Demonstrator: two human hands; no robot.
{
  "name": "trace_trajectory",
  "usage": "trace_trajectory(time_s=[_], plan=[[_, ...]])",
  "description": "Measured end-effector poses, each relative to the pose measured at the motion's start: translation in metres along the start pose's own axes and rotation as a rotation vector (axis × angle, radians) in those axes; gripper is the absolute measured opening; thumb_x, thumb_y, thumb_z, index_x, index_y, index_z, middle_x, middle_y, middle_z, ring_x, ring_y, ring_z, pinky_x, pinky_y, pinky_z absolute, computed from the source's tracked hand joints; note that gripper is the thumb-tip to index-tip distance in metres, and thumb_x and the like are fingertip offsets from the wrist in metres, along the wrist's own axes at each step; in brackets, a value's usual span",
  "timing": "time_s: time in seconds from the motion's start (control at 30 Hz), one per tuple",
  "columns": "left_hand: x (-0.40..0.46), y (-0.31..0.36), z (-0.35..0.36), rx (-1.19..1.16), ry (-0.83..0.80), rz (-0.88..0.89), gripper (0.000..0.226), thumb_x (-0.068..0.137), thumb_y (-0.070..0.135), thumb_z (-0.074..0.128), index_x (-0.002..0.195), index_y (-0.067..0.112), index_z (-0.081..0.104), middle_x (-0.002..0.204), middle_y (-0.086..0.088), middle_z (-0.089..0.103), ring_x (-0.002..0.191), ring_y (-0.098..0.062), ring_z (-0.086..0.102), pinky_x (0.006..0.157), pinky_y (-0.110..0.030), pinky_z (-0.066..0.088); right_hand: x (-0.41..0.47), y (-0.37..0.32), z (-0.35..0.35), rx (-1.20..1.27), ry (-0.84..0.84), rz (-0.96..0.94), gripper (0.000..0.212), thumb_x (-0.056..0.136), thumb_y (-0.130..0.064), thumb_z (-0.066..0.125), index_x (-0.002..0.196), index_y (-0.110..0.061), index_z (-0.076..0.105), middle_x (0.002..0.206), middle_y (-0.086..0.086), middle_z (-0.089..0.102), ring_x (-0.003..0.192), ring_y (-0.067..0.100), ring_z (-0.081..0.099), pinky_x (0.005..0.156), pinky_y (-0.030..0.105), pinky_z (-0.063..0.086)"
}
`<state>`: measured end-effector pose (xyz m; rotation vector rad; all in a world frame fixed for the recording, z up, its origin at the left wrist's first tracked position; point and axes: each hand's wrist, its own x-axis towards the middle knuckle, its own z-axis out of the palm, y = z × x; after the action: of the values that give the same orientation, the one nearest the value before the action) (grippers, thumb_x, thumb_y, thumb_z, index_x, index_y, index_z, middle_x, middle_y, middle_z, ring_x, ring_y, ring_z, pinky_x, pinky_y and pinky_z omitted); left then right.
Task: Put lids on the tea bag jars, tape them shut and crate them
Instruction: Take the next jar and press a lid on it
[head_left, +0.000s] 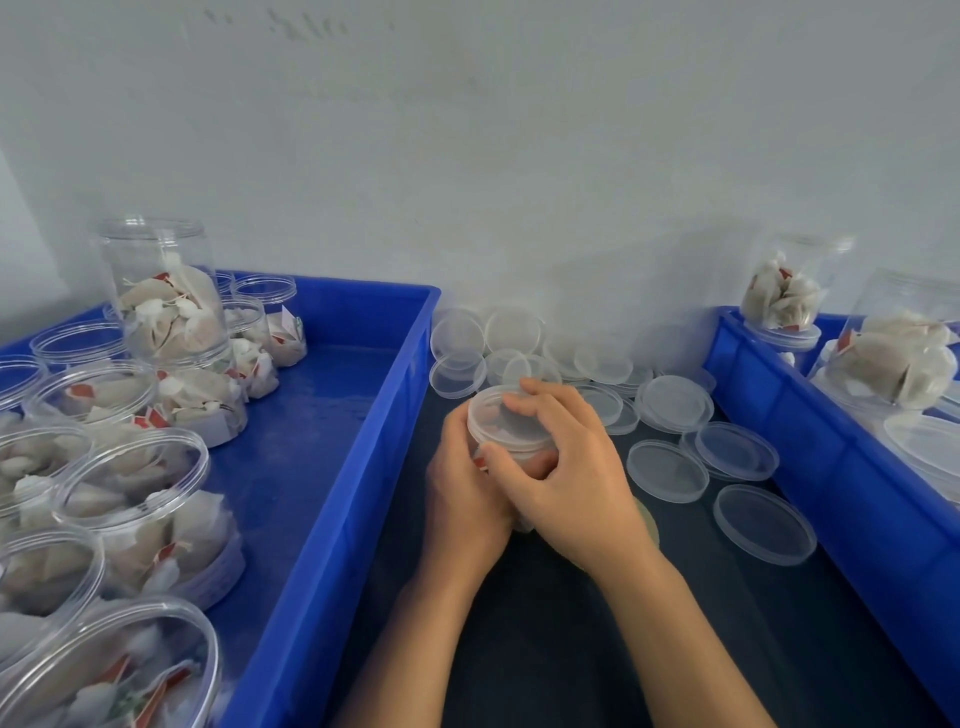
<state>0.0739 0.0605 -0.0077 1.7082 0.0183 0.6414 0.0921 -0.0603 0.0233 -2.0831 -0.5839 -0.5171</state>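
Left hand (464, 491) gripped jar (511, 441) body, right hand (563, 462) fingers curled on lid (506, 415), loose lids (667, 470) at three o'clock

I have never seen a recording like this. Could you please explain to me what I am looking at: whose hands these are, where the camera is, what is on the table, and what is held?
There is no machine here. A person wears a camera on the head, so you look down at that person's own two bare hands.

The left hand grips a clear jar from the side, and the right hand curls over a lid on top of it. The jar is mostly hidden by the hands.

On the dark table, many loose lids lie scattered behind and to the right of the hands.

The blue crate on the left holds open jars of tea bags, without lids. The blue crate on the right holds more jars; some of them seem to stand upside down on their lids.

I cannot see any tape in this picture.
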Motion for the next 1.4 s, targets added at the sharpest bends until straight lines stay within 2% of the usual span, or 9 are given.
trace_trajectory(time_s=[0.17,0.37,0.57,0.7,0.83,1.0,1.13,1.27,1.4], plan=[[-0.001,-0.001,0.0,0.036,0.008,0.02,0.064,0.073,0.056,0.086,0.13,0.04,0.061,0.117,0.032,0.068,0.102,0.012,0.066,0.076,-0.004,0.049,-0.004,-0.007,0.007,-0.078,0.103,-0.005,0.05,0.082,-0.064,0.069,0.124,-0.037,0.069,0.135,-0.029,0.048,0.126,-0.008,0.043,0.102,0.002,0.029],[0.0,-0.004,0.001,-0.009,-0.002,-0.017,0.066,0.069,0.048,0.093,0.126,0.045,0.061,0.114,0.029,0.071,0.099,0.008,0.07,0.072,-0.008,0.052,-0.004,-0.003,-0.002,0.09,0.038,0.054,0.041,0.088,-0.051,0.065,0.127,-0.039,0.07,0.149,-0.013,0.057,0.147,-0.008,0.036,0.112,0.035,0.046],[-0.002,0.002,0.0,0.012,0.003,0.011,0.069,0.07,0.054,0.09,0.13,0.04,0.059,0.115,0.036,0.066,0.101,0.014,0.066,0.075,-0.004,0.048,-0.006,-0.011,0.001,-0.055,0.146,0.066,0.052,0.075,-0.071,0.069,0.115,-0.038,0.068,0.119,-0.022,0.048,0.118,0.0,0.046,0.09,0.01,0.038],[-0.003,0.005,-0.001,0.013,0.0,0.014,0.074,0.067,0.064,0.079,0.133,0.036,0.059,0.116,0.033,0.067,0.103,0.012,0.065,0.077,-0.004,0.048,-0.007,-0.008,0.002,0.012,0.071,0.063,0.045,0.083,-0.062,0.061,0.118,-0.034,0.063,0.14,-0.02,0.047,0.123,0.002,0.051,0.094,0.016,0.041],[-0.003,0.005,-0.001,0.022,-0.006,0.014,0.069,0.07,0.056,0.088,0.13,0.041,0.057,0.115,0.04,0.064,0.101,0.017,0.064,0.074,-0.002,0.046,-0.005,-0.012,0.004,-0.033,0.175,0.082,0.046,0.075,-0.069,0.071,0.108,-0.038,0.062,0.119,-0.025,0.046,0.116,0.001,0.049,0.087,0.014,0.044],[-0.003,0.005,0.0,-0.004,-0.004,-0.007,0.071,0.064,0.061,0.08,0.128,0.043,0.059,0.114,0.037,0.066,0.099,0.013,0.067,0.073,-0.004,0.049,-0.008,-0.007,0.004,0.107,0.093,0.108,0.034,0.082,-0.056,0.061,0.109,-0.036,0.057,0.137,-0.023,0.051,0.115,0.019,0.066,0.087,0.047,0.058],[-0.004,0.007,0.0,0.014,-0.008,0.008,0.07,0.068,0.06,0.083,0.13,0.041,0.057,0.113,0.041,0.064,0.098,0.016,0.065,0.072,-0.003,0.047,-0.007,-0.012,0.005,0.052,0.183,0.125,0.039,0.075,-0.066,0.074,0.099,-0.039,0.059,0.119,-0.027,0.044,0.105,0.018,0.064,0.079,0.039,0.059],[-0.004,0.009,0.0,-0.007,-0.002,-0.004,0.075,0.062,0.067,0.072,0.13,0.036,0.06,0.113,0.037,0.066,0.097,0.014,0.066,0.074,-0.005,0.048,-0.008,-0.009,0.004,0.156,0.077,0.125,0.036,0.082,-0.057,0.063,0.111,-0.039,0.052,0.146,-0.019,0.05,0.115,0.025,0.068,0.089,0.051,0.058],[-0.005,0.007,0.0,0.031,-0.012,0.016,0.069,0.069,0.057,0.083,0.131,0.038,0.059,0.111,0.041,0.065,0.097,0.017,0.065,0.07,-0.003,0.047,-0.006,-0.01,0.004,0.092,0.178,0.106,0.035,0.073,-0.061,0.077,0.095,-0.042,0.057,0.115,-0.028,0.049,0.11,0.006,0.057,0.073,0.029,0.059]])
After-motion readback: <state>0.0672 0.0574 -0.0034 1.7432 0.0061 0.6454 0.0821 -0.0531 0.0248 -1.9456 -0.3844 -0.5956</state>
